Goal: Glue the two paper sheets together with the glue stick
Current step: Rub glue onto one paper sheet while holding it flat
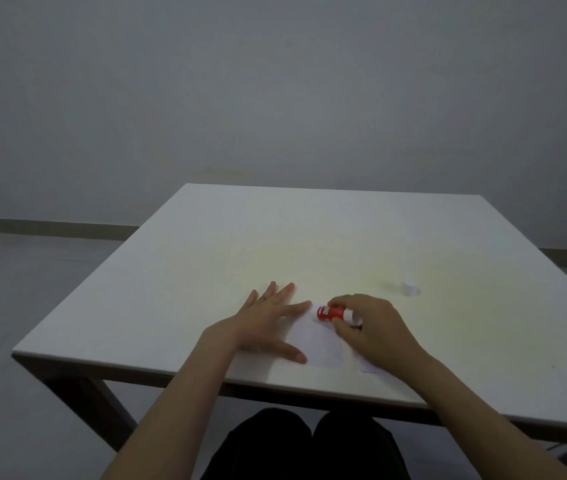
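A white paper sheet (316,341) lies flat near the front edge of the white table (205,258). My left hand (268,320) rests flat on its left side, fingers spread. My right hand (375,327) grips a red glue stick (328,312) lying almost sideways over the sheet's far edge, its white end inside my fingers. A corner of a second white sheet (368,369) peeks out under my right wrist; most of it is hidden. The glue stick's white cap (409,287) stands on the table to the far right of my right hand.
The table's front edge runs just below my forearms, with my dark-clothed knees beneath it. A grey wall and floor lie beyond the table's far and left sides.
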The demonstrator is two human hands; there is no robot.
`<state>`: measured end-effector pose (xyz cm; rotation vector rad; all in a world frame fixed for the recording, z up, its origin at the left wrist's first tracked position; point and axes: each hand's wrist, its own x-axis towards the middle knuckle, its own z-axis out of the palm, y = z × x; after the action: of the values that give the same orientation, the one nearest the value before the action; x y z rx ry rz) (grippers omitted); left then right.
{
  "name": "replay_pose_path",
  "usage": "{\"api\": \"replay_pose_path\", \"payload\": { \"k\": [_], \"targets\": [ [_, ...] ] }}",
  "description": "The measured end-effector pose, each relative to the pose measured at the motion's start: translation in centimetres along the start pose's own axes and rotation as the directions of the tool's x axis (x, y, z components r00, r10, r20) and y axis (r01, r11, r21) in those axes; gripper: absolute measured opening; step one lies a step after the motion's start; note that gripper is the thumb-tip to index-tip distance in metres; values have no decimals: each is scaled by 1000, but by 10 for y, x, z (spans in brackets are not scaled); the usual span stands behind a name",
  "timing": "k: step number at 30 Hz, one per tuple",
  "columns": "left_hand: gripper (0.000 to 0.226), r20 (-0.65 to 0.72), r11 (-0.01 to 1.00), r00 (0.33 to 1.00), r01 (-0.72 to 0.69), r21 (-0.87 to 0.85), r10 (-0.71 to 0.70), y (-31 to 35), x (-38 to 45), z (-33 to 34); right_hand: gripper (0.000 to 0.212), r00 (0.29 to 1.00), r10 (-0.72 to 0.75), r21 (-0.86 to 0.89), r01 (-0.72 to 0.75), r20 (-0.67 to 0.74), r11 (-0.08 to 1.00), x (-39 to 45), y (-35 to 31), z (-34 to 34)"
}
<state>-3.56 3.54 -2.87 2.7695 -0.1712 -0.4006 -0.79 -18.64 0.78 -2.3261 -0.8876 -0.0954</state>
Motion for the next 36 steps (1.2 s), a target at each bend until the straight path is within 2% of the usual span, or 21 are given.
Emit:
{"api": "replay_pose_path", "payload": {
  "k": [2,4,6,9,11,14,16,18,21,23,26,29,36],
  "targets": [
    [103,1,1000,1000,1,-20,-1,-1,1,1,26,992,-70,56,65,101,996,-17,-9,6],
    [104,9,1000,1000,0,-13,0,-1,1,1,30,985,-79,68,69,154,995,-25,-10,6],
    [104,15,1000,1000,3,-1,-3,-1,1,0,22,996,-29,75,23,79,997,-17,-1,1],
    [103,17,1000,1000,5,16,-5,0,1,-1,19,992,119,52,-116,-48,992,-3,11,-9],
    [103,15,1000,1000,7,17,-7,0,2,-1,22,992,104,16,-103,-71,995,-4,9,-8],
    [104,10,1000,1000,8,-13,-8,0,1,1,28,996,-48,46,45,74,998,-23,-1,2],
    [105,15,1000,1000,8,-24,-8,-1,1,1,30,983,-72,86,58,168,995,-29,-2,2],
    [104,21,1000,1000,10,-10,-9,-1,1,0,24,992,-39,97,28,118,995,-22,4,-4],
    [103,24,1000,1000,10,8,-10,0,1,-1,20,995,97,84,-95,-29,992,-10,16,-12],
    [103,22,1000,1000,12,-5,-12,1,1,-1,22,993,109,81,-106,-37,991,-13,16,-11],
    [103,22,1000,1000,12,-22,-12,2,0,-2,27,992,18,119,-33,122,992,-32,13,-9],
    [102,30,1000,999,14,-17,-14,3,-1,-3,24,972,4,167,-45,237,985,-39,13,-18],
    [101,41,1000,999,24,-7,-24,6,-2,-6,20,996,84,114,-88,39,990,-23,22,-26]
  ]
}}
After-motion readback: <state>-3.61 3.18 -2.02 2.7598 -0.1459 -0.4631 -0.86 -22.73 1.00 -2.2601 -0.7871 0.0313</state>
